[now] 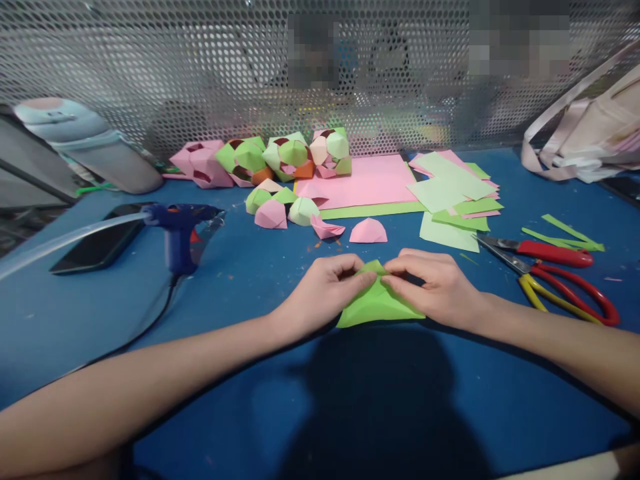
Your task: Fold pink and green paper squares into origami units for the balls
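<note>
A bright green sheet of paper [383, 308], partly folded to a peak at its far side, is held in the middle of the table's near half. My left hand [327, 287] pinches its upper left side between thumb and fingers. Opposite, my right hand [435, 283] pinches the upper right side the same way. The two thumbs almost meet near the peak, and the fingertips behind the paper are partly hidden. Just beyond my hands lie a pink folded paper piece [369, 231] and another pink piece [327, 229], beside several green and pink ones.
Finished paper balls [245, 160] line the back by a perforated metal screen [200, 73]. Pink sheets [360, 183] and loose paper squares [450, 183] lie behind. Scissors [555, 280] and a red-handled cutter [555, 253] rest right; a blue glue gun [177, 233], phone [103, 243] and bottle [100, 150] left.
</note>
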### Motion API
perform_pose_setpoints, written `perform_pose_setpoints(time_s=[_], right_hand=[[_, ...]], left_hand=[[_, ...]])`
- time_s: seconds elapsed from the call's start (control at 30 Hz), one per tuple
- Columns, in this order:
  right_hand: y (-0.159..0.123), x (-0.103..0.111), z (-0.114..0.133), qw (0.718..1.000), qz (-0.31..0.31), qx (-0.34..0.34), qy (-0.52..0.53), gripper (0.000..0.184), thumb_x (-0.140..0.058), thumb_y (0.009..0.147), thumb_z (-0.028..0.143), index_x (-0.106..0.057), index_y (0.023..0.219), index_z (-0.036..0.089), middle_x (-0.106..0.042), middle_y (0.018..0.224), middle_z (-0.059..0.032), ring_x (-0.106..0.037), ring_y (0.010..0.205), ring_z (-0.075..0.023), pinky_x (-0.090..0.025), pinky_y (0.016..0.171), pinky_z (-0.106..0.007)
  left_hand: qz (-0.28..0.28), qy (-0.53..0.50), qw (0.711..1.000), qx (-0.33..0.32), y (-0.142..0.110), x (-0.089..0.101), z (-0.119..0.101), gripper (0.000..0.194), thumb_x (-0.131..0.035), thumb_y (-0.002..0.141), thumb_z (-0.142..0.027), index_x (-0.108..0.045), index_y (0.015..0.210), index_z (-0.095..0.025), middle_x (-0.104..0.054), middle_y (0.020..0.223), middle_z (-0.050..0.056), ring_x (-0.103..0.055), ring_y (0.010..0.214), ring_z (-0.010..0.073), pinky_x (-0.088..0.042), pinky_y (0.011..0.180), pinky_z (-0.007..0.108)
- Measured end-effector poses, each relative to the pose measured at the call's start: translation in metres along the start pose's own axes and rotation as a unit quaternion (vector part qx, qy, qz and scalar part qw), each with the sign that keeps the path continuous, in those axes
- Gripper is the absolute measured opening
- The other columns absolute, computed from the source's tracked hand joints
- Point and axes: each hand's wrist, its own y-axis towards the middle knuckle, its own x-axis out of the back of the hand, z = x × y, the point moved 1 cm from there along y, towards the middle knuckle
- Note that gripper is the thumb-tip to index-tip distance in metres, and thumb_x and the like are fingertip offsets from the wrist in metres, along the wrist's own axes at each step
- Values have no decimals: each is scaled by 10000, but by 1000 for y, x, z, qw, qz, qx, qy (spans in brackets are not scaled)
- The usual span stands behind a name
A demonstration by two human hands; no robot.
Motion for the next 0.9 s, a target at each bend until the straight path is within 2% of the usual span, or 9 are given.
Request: perform_pose_setpoints(time_s=[0.2,0.3,0.47,0.57,0.7,0.9], right_hand=[[-2,-3,1,999,-4,-54,-6,143,-590,831,152,-625,970,158,-650,754,-18,-582,660,-113,-460,615,-228],[-3,-4,2,998,6,-66,-1,96,-584,829,145,-617,919,158,-646,767,-20,-585,674,-113,-461,634,-230],[-1,-3,3,999,8,-45,11,81,-540,850,130,-604,861,178,-617,761,-11,-547,676,-110,-445,646,-242],[-1,-1,-1,1000,8,-25,16,119,-513,862,118,-612,875,181,-613,774,-19,-553,703,-119,-450,658,-255],[-4,2,-7,999,25,40,7,161,-483,882,99,-608,954,172,-626,886,-63,-582,831,-144,-478,730,-279],[-4,8,-10,986,91,129,-57,233,-420,916,99,-598,1049,167,-634,958,-100,-603,850,-144,-500,700,-257]], left_hand=[[-25,34,999,-11,-1,-3,-1,275,-560,810,-326,-512,608,-145,-393,567,-48,-330,538,72,-256,477,194],[-28,31,999,-10,0,-3,-1,255,-569,789,-297,-500,593,-149,-386,559,-49,-335,539,73,-258,481,194],[2,-83,996,41,3,-2,3,166,-584,764,-269,-572,643,-155,-484,591,-43,-423,561,81,-339,524,192],[24,-170,981,85,5,-1,4,77,-602,731,-226,-642,710,-163,-595,672,-11,-529,641,109,-424,596,211],[54,-241,962,117,6,-2,4,92,-616,711,-199,-689,762,-176,-667,736,22,-596,680,128,-477,648,237],[56,-236,963,117,6,-1,3,139,-583,691,-173,-694,774,-166,-668,715,35,-595,642,136,-482,599,234]])
